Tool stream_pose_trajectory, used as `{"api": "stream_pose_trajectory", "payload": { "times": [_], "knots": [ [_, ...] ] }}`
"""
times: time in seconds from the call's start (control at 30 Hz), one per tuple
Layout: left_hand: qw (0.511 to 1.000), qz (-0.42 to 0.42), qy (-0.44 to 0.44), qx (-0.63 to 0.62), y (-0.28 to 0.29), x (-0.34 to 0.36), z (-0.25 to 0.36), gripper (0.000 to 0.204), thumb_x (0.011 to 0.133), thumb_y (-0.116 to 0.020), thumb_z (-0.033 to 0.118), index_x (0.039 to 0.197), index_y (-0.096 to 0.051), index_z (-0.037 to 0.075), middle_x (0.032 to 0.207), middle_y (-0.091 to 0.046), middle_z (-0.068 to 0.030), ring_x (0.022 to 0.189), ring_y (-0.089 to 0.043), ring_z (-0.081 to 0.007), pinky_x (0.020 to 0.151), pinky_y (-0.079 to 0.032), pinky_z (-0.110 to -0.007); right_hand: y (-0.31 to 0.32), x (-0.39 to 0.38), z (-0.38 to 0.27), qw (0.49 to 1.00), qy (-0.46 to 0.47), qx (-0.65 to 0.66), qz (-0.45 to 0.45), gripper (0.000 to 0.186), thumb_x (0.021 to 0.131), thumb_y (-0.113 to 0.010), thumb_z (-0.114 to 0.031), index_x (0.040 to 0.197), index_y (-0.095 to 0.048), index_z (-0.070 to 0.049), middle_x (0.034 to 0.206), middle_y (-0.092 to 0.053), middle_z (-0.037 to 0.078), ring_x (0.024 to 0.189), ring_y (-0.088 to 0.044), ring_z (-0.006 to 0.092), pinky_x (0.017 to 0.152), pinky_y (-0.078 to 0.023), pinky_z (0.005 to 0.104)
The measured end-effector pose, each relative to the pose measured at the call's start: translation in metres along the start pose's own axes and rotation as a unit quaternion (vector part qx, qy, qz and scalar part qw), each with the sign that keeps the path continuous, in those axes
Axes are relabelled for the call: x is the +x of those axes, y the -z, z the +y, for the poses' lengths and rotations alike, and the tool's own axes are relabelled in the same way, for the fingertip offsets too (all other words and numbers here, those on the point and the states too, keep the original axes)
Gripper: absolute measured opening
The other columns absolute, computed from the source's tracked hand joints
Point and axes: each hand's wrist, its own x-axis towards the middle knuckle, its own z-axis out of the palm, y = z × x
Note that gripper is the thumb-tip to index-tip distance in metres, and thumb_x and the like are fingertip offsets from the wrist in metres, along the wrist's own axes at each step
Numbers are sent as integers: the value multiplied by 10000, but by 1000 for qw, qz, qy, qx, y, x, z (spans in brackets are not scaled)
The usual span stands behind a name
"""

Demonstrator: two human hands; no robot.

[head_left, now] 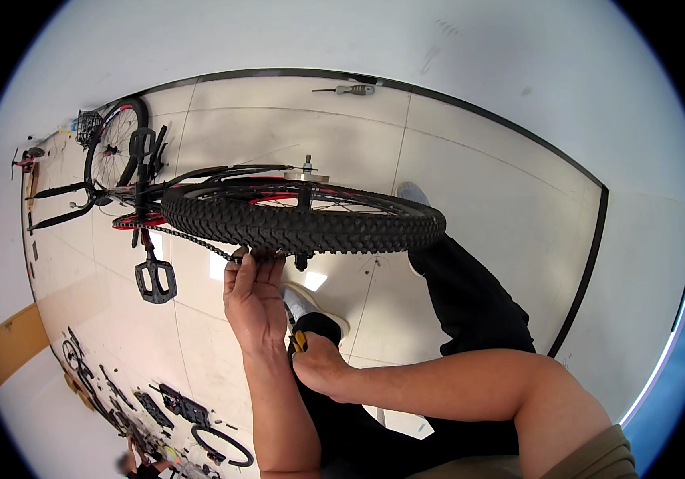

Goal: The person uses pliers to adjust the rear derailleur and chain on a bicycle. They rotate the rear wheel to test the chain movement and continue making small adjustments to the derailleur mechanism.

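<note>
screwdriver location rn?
Head view, top centre: the screwdriver lies on the tiled floor against the wall's dark baseboard, beyond the bike's rear wheel.

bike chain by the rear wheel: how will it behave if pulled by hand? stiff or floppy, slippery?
The chain hangs in a slack line from the red chainring toward the left hand, so it is probably floppy and drapes rather than holding shape. Its dark metal links suggest it is heavy for its size. It may be greasy and slippery, though the picture cannot confirm that.
</note>
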Motion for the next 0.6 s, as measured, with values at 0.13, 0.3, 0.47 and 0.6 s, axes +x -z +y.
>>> {"api": "stream_pose_trajectory", "payload": {
  "times": [0.13,0.3,0.47,0.6],
  "knots": [
    [999,22,19,35,3,0,-2,100,1075,-561,102,1160,-578,54,1234,-667,-141,1186,-641,-314,1094,-498,-510,-1,2,5,1000,-9,11,1,314,909,-472,-104,1151,-604,47,1144,-664,292,1134,-632,454,953,-480,510],
    [997,15,54,47,2,-1,-3,156,1068,-588,151,1203,-595,72,1252,-665,-127,1221,-607,-304,1107,-468,-510,-2,3,10,1000,2,-3,4,319,911,-469,-104,1151,-600,60,1149,-660,304,1147,-626,460,968,-476,509],
    [997,21,60,39,2,-1,-4,176,1071,-589,180,1213,-610,78,1263,-660,-121,1236,-593,-301,1104,-465,-500,0,3,12,1000,-6,9,-2,328,912,-472,-108,1163,-592,66,1169,-655,310,1158,-624,464,979,-474,513],
    [998,12,55,35,1,-3,-5,196,1072,-584,189,1231,-617,79,1266,-657,-114,1235,-588,-298,1107,-461,-496,0,2,12,1000,-3,9,-1,320,910,-476,-105,1159,-588,61,1144,-653,301,1133,-629,458,965,-475,512]
  ]
}}
